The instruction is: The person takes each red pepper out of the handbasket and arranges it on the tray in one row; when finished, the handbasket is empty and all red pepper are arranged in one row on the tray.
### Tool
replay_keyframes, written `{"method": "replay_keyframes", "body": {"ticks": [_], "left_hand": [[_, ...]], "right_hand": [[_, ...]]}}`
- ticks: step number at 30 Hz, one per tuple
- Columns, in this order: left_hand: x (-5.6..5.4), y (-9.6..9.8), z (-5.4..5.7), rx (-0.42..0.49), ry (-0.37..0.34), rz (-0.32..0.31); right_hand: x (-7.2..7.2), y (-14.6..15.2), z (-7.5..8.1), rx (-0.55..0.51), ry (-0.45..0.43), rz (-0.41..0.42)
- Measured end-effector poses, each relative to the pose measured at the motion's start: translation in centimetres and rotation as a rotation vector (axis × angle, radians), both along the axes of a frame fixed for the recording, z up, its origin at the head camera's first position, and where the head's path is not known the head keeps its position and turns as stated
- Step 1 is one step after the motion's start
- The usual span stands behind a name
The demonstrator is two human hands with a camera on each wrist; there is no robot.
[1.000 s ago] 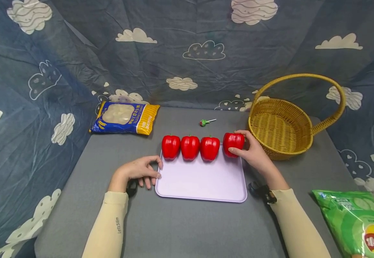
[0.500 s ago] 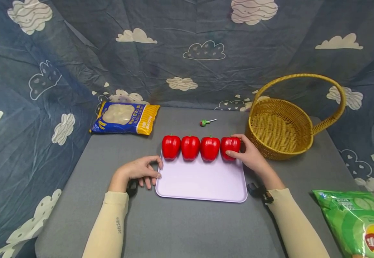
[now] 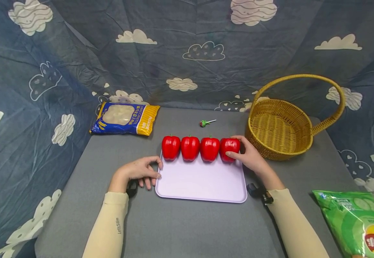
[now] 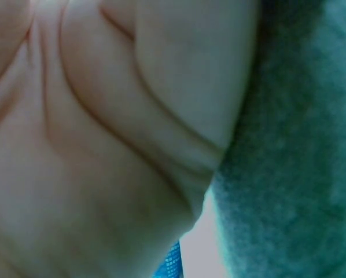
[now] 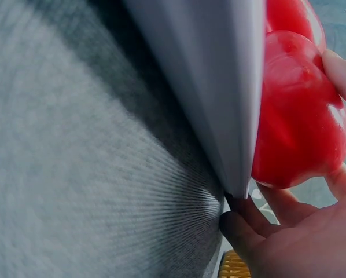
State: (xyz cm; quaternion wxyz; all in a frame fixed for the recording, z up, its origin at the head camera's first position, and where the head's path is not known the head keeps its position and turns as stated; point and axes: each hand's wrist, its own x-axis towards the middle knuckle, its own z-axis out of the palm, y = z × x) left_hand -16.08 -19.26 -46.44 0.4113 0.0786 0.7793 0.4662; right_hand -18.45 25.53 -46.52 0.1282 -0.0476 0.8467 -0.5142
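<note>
In the head view my right hand (image 3: 250,154) grips a red bell pepper (image 3: 230,147) at the back right corner of a pale lilac tray (image 3: 201,184). Its thumb lies on the front and a finger reaches over the top. Three more red bell peppers (image 3: 190,148) stand upright in a row to the left, along the tray's back edge. In the right wrist view, thumb and fingers frame the held bell pepper (image 5: 303,110) beside the tray's rim. My left hand (image 3: 140,169) rests at the tray's left edge, thumb and forefinger loosely bent at the rim.
A wicker basket (image 3: 275,152) with a tall handle stands right behind my right hand. A blue and yellow pasta bag (image 3: 122,118) lies back left, a green lollipop (image 3: 203,123) behind the peppers. A green chip bag (image 3: 351,215) lies front right on the grey table (image 3: 190,229).
My right hand has brought its bell pepper down and left, close beside the third one in the row. The left hand and tray have stayed put.
</note>
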Motion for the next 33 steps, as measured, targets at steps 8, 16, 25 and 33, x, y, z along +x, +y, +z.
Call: {"method": "replay_keyframes", "body": {"ticks": [8, 16, 25, 33], "left_hand": [[0.06, -0.01, 0.14, 0.006, 0.006, -0.004], [0.03, -0.06, 0.04, 0.004, 0.001, 0.0], [0.11, -0.1, -0.05, 0.006, 0.009, -0.003], [0.11, -0.06, 0.12, -0.006, 0.014, 0.003]], "right_hand": [[-0.04, 0.04, -0.01, 0.017, -0.001, 0.004], [0.05, 0.19, 0.2, -0.001, -0.012, 0.011], [0.09, 0.22, 0.33, -0.02, -0.027, 0.011], [-0.02, 0.35, 0.32, -0.013, -0.021, 0.005]]}}
